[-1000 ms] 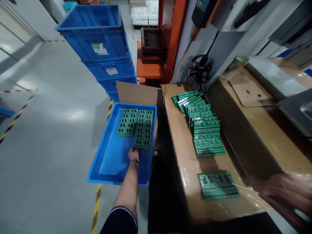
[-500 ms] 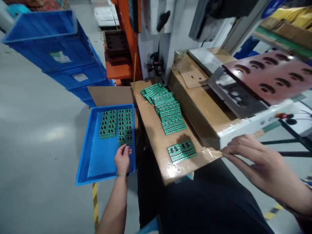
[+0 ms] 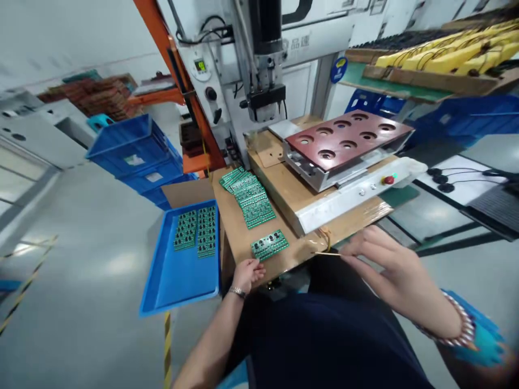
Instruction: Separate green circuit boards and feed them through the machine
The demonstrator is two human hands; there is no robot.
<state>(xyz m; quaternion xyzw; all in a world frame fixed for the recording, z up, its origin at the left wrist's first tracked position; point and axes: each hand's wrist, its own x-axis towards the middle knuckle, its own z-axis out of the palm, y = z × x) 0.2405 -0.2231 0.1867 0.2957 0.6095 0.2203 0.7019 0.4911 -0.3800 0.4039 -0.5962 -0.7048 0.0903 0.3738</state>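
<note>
A green circuit board [image 3: 270, 245] with black round components lies flat near the front of the cardboard-covered bench [image 3: 235, 237]. My left hand [image 3: 246, 274] is at its near left corner, fingers curled and fingertips against the board's edge. My right hand [image 3: 383, 265] is closed, pinching a thin pale stick [image 3: 327, 254] that points left over the bench's front edge. Behind the single board, a fanned row of green boards [image 3: 253, 200] overlaps along the bench. To the left, a blue tray [image 3: 166, 294] holds two rows of boards with black components [image 3: 206, 232].
A machine with a black spindle [image 3: 265, 100] stands behind the bench. On the right sits a reddish fixture plate [image 3: 352, 138] with round cut-outs, above a white control panel with a red button [image 3: 388, 180]. Stacked blue crates [image 3: 130, 148] stand at the back left.
My left hand has moved right, from the boards in the tray to the single board on the bench. The view has tilted up. My right hand still holds the thin stick.
</note>
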